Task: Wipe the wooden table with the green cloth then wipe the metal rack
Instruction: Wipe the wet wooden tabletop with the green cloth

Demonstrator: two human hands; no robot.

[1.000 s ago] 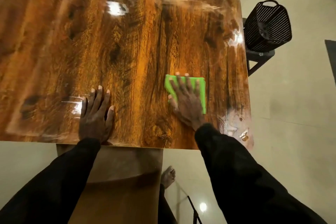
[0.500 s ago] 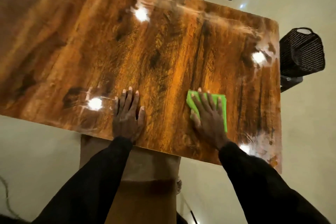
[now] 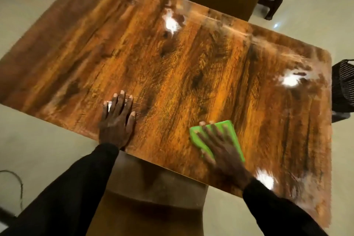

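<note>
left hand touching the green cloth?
Apart. The head view shows the left hand flat on the wooden table, with bare wood between it and the green cloth under the right hand.

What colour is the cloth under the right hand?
Bright green cloth, pressed flat on the wooden table by the right hand; seen in the head view.
</note>
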